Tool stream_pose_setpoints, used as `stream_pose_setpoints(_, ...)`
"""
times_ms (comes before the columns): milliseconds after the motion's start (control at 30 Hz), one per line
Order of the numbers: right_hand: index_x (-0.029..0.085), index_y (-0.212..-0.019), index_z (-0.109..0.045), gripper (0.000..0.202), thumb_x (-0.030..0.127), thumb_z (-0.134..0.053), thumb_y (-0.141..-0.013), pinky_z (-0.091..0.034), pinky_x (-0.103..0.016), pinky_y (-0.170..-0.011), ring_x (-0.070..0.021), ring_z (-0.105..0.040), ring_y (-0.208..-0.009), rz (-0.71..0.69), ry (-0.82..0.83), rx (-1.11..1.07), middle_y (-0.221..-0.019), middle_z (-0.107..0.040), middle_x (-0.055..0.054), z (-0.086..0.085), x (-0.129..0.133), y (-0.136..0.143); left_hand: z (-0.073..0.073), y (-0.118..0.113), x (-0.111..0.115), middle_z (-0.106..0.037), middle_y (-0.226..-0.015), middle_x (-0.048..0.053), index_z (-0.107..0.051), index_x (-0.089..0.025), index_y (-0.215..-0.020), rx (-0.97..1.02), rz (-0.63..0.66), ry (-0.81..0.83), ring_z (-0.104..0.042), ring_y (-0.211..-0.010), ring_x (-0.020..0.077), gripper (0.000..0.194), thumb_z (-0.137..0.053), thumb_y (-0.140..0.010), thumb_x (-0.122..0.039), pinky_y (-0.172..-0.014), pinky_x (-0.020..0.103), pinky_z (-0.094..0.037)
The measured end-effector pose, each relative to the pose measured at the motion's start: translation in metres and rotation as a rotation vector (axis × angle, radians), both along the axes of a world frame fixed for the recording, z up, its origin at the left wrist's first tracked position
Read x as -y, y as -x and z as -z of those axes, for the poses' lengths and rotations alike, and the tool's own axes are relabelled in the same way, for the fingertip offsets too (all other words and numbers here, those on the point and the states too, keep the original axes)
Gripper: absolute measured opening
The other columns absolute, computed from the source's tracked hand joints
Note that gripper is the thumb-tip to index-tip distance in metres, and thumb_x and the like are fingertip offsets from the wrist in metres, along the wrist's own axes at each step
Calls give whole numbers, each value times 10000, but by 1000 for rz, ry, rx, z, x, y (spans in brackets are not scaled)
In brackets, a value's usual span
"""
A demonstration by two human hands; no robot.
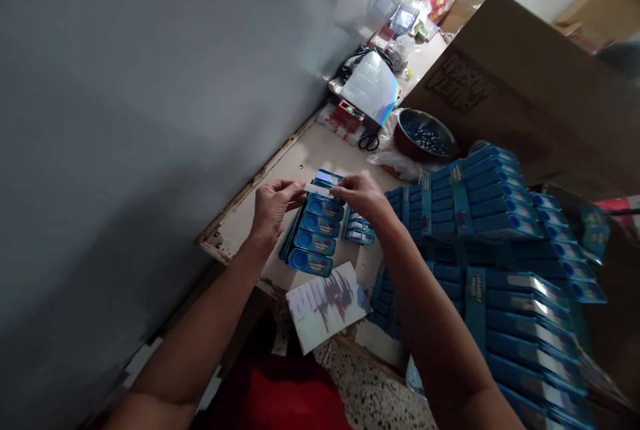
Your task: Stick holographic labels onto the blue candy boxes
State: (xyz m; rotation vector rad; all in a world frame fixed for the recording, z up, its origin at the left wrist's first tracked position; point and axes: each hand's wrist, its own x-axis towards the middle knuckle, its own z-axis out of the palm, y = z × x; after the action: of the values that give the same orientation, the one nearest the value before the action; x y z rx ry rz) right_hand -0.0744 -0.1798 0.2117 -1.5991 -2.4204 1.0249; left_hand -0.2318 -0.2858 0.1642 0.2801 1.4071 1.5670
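Observation:
Between both hands a narrow whitish strip is stretched level, looking like a sticker or piece of tape. My left hand pinches its left end between thumb and fingers. At the other end, my right hand has its fingertips closed on the strip. Just beneath lie blue printed cards in overlapping stacks, lettered "Caramelo Macizo". One card at the far end of the row carries a pale patch. Below my right wrist sit small blue and white packets. A shiny, partly bare sheet hangs over the table's near edge.
Tall stacks of blue boxes fill the right side. Behind them stands a large cardboard carton. A metal bowl holds small blue wrapped pieces, with black scissors and a shiny sheet nearby. A grey wall borders the left.

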Motion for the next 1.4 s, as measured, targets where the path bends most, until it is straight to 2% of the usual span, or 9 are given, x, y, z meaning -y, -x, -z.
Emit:
stream_pose_setpoints(333, 184, -720, -704, 160, 300, -648, -814, -301, -289, -615, -157, -507, -631, 25, -111, 78, -603, -564, 7, 5, 8, 6, 13, -3, -3, -716, -716, 43, -718, -126, -781, 9, 7, -13, -686, -695, 161, 308, -883, -630, -339, -750, 307, -574)
stream_pose_setpoints(400, 199, -750, -674, 167, 356, -696, -801, -320, -295, -640, -179, -521, -674, 82, -184, 117, -659, -589, -5, 9, 9, 5, 18, -5, -3, -714, -732, 38, -711, -132, -786, 24, 30, -19, -667, -693, 149, 321, -887, -630, -351, -745, 290, -552)
stream_pose_setpoints(500, 220, -866, -589, 371, 479, -804, -709, -339, -296, -653, -190, -512, -699, 240, -240, 76, -726, -582, 7, 18, 11, -2, 25, -11, -4, -707, -765, 25, -684, -149, -837, 117, 60, -8, -642, -690, 137, 377, -898, -627, -377, -706, 270, -519)
stream_pose_setpoints(600, 242, -889, -476, 522, 537, -831, -645, -350, -284, -630, -167, -489, -669, 354, -81, -128, -717, -528, 50, 33, 14, -9, 28, -17, -4, -683, -780, -1, -606, -179, -867, 218, 32, 40, -624, -685, 127, 471, -932, -605, -396, -652, 250, -490)
stream_pose_setpoints(733, 254, -857, -397, 504, 542, -769, -677, -358, -272, -615, -138, -457, -649, 424, 71, -386, -696, -446, 84, 48, 22, -10, 28, -18, -5, -629, -726, -45, -501, -216, -850, 290, 13, 64, -589, -653, 114, 581, -971, -565, -402, -610, 233, -469)
stream_pose_setpoints(1033, 253, -934, -375, 436, 421, -728, -741, -398, -280, -627, -155, -516, -667, 390, 65, -324, -723, -476, 72, 48, 18, -7, 41, -2, -14, -559, -671, -79, -475, -233, -812, 286, 122, 83, -580, -612, 103, 529, -936, -558, -282, -562, 212, -399)
stream_pose_setpoints(1167, 235, -1016, -407, 387, 361, -697, -792, -442, -279, -587, -174, -583, -620, 367, 214, -276, -725, -550, 47, 48, 10, -10, 45, -1, -11, -601, -716, -64, -505, -224, -871, 221, 121, 66, -620, -663, 116, 494, -899, -576, -273, -612, 218, -439)
stream_pose_setpoints(1267, 213, -1091, -427, 468, 515, -685, -843, -458, -290, -586, -182, -606, -603, 337, 223, -263, -773, -615, 6, 50, 11, -12, 43, -6, -8, -618, -731, -52, -530, -211, -891, 192, 97, 40, -609, -656, 105, 422, -854, -623, -248, -612, 208, -450)
stream_pose_setpoints(1400, 201, -1131, -440, 652, 641, -749, -760, -472, -295, -671, -189, -622, -744, 355, 105, -311, -891, -638, -24, 55, 21, -14, 38, -16, -2, -628, -733, -48, -547, -198, -912, 181, 72, 29, -586, -613, 94, 407, -854, -648, -232, -590, 205, -462)
